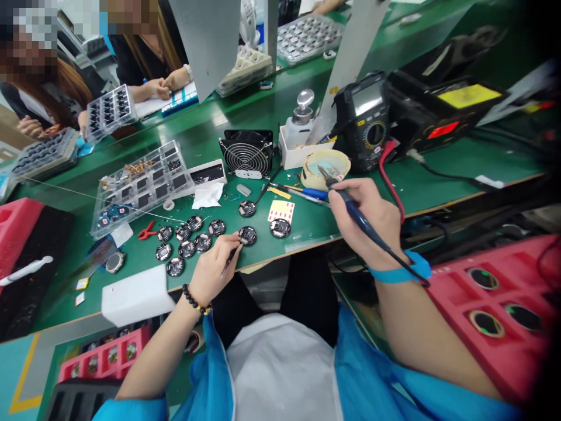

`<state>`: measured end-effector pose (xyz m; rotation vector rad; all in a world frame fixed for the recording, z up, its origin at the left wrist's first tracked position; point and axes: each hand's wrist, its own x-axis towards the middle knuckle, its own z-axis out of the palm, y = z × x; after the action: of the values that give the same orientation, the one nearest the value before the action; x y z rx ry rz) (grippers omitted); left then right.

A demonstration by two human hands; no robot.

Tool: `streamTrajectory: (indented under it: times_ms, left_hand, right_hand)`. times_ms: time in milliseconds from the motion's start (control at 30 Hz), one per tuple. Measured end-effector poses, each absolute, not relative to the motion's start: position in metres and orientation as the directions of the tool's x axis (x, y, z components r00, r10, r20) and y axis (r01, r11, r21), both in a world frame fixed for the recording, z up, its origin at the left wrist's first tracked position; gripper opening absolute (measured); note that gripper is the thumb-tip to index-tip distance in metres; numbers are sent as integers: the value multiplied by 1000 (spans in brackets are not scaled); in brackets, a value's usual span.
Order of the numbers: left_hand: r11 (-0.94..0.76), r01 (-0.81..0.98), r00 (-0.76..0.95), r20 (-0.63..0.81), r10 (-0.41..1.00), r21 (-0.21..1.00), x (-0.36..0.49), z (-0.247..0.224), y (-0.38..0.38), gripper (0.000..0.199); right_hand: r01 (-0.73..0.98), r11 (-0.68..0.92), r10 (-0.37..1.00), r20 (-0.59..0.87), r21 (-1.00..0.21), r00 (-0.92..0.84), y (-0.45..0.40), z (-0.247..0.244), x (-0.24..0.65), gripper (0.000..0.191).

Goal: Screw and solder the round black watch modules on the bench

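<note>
My right hand (370, 216) is closed around a soldering iron (357, 216) with a dark blue handle, its tip over a cream-coloured bowl (309, 181). At the table's front edge, my left hand (217, 260) pinches a thin dark tool (228, 263), possibly tweezers. Its fingertips are at the rim of a round black circuit board (248, 235). Several similar round boards (202, 242) lie to the left of that hand. One more board (280, 228) rests on a yellow sticker sheet (280, 210), and another board (247, 208) lies behind.
A black fan (246, 153), a pump bottle (302, 120), a multimeter (366, 123) and a soldering station (442, 111) line the back. A parts tray (144, 181) and red clip (148, 231) lie left. Pink foam trays (495, 292) flank me. Two people sit opposite.
</note>
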<state>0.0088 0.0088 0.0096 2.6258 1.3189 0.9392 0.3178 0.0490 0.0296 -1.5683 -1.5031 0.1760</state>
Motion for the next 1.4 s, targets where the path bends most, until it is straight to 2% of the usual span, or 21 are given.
streamTrajectory:
  times_ms: [167,267,367,500,600,667,800,967,1067,1167,1333,1400]
  left_hand:
    - [-497,768,248,529,812,403,38,7,6,9]
    - [-444,779,161,542,825,443,62,6,9,6]
    - [-449,753,162,525,835,482,80,5,14,5]
    - [-423,646,155,433,888,636,87,8,16,5]
    - [-300,543,73,312,947,784,79,14,16,10]
    - [-215,508,4,247,969,834,70,20,19,15]
    - [-195,529,-48,258,965,826,55,30,40,20]
    - [-198,691,78,201,976,696,46,35,65,13]
    - [-232,738,114,222,968,633,45,35,55,12]
    - [-253,709,123,238,964,659,47,30,29,14]
    - [-214,589,40,236,971,779,58,27,-11,16]
    - [-219,570,-1,267,964,792,54,34,-14,14]
  right_hand:
    - [554,213,856,427,-804,291,37,17,318,28]
    - [534,240,865,428,-811,261,27,13,311,28]
    - [542,266,878,432,-797,204,22,11,307,25]
    - [533,367,862,494,-762,112,20,10,304,20]
    - [520,451,828,558,-725,59,19,9,304,17]
    - [505,479,816,577,-717,45,20,7,304,17]
    - [474,488,816,576,-733,50,21,5,303,18]
    - [449,484,829,558,-751,40,18,6,301,18]
    - [446,486,831,555,-752,31,14,8,301,18]
    - [436,502,828,561,-747,8,12,9,301,18]
    - [448,519,821,571,-728,-24,12,9,296,17]
    - [460,530,815,578,-712,-45,12,8,294,17]
